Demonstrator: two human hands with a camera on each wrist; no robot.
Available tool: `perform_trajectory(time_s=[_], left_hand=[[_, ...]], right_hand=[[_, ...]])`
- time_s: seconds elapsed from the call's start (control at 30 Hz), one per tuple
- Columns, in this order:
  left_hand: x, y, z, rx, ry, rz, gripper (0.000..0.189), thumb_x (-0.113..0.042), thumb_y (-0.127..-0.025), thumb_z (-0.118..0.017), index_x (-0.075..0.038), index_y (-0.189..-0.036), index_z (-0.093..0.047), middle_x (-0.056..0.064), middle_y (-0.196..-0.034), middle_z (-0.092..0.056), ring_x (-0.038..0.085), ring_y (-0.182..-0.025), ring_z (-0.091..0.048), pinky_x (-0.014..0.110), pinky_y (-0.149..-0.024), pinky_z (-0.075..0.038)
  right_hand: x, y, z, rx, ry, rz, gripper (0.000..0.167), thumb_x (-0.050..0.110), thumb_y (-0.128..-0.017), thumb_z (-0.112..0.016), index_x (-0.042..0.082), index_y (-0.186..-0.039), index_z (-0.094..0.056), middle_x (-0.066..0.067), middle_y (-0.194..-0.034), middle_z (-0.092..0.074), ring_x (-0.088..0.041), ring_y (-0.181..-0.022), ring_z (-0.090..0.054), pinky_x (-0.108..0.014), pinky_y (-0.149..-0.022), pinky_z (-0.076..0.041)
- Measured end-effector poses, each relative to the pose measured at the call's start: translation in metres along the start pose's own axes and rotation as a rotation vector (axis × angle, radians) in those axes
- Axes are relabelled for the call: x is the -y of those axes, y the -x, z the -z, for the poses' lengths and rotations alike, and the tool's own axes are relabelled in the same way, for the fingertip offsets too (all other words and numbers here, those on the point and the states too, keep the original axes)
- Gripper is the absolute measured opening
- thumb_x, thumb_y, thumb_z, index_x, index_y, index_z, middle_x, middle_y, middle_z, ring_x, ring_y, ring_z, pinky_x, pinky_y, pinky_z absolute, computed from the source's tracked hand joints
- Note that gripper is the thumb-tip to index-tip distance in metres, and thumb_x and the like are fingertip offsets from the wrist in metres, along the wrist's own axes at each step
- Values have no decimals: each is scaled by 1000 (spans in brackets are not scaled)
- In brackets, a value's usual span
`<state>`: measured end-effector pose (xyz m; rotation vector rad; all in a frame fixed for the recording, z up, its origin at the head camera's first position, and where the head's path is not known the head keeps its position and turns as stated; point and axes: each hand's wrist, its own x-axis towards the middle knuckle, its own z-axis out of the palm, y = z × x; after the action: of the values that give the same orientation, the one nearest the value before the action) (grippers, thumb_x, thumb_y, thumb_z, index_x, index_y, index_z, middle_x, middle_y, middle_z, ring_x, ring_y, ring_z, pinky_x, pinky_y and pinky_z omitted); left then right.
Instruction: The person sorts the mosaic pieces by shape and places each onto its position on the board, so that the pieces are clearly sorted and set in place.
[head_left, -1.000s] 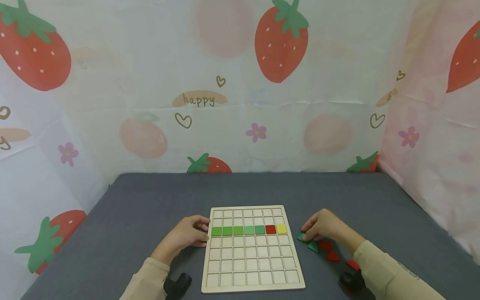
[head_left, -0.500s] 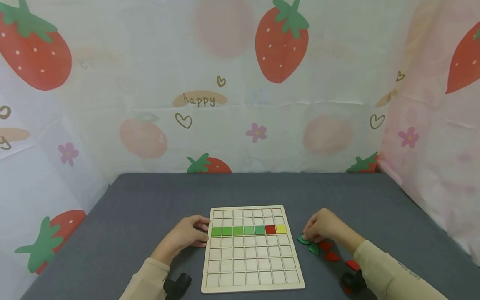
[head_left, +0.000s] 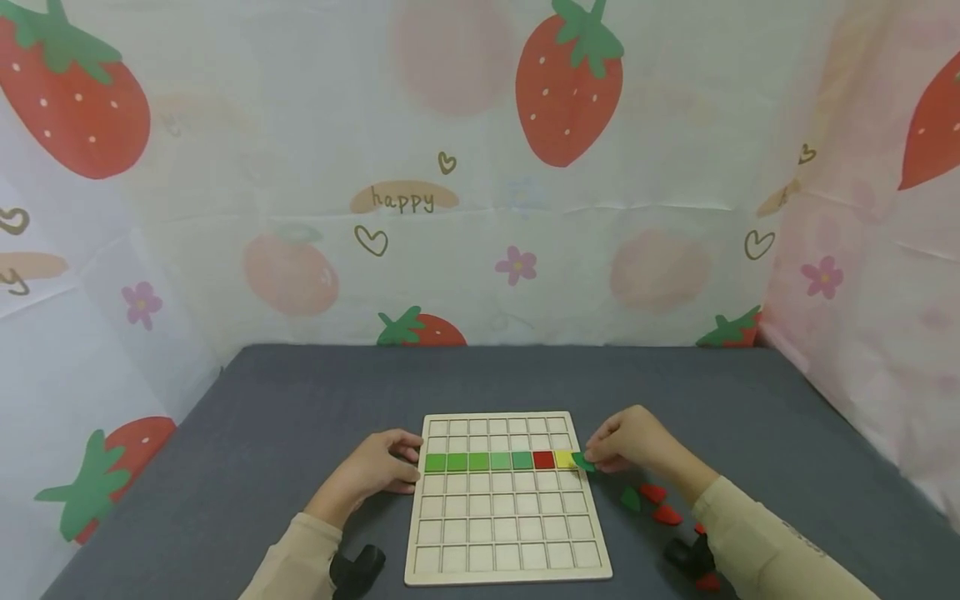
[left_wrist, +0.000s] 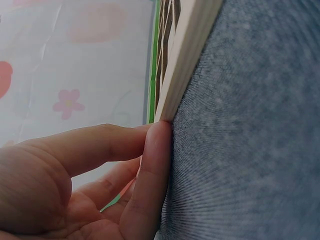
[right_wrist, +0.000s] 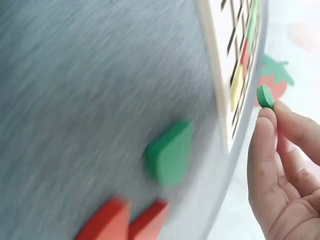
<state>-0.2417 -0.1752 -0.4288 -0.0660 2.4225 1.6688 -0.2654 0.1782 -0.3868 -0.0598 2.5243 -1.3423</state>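
A pale wooden grid board (head_left: pixel 504 575) lies on the dark table. One row of it holds green squares (head_left: pixel 456 462), a red square (head_left: pixel 543 460) and a yellow square (head_left: pixel 564 459). My left hand (head_left: pixel 373 463) rests at the board's left side, thumb and fingertips touching its edge with the fingers relaxed. Between thumb and fingertips, my right hand (head_left: pixel 633 437) pinches a small green wedge-shaped piece (right_wrist: pixel 265 96), raised by the board's right edge. In the head view that piece overlaps part of the yellow square.
Right of the board lie another green piece (head_left: pixel 630 499) and several red pieces (head_left: pixel 667 515), some partly hidden by the right wrist's black camera mount (head_left: pixel 686 554). Behind the grey table (head_left: pixel 315 379) hangs a strawberry-print cloth (head_left: pixel 570 275).
The right hand has picked up the green piece from the table and carried it left to the board's right edge. The left hand stays against the board's left side.
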Motion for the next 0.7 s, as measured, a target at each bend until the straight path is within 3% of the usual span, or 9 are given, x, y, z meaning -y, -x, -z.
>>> perform_trajectory(time_s=[0.7], left_hand=[[2, -1, 2, 9, -7, -20, 50, 11, -80, -69, 8, -128, -58, 15, -100, -56, 19, -73, -61, 35, -65, -61]], right_hand=[[45, -20, -66, 123, -68, 55, 7, 3, -79, -80, -2, -84, -77, -9, -72, -74, -13, -59, -70, -33, -64, -63]])
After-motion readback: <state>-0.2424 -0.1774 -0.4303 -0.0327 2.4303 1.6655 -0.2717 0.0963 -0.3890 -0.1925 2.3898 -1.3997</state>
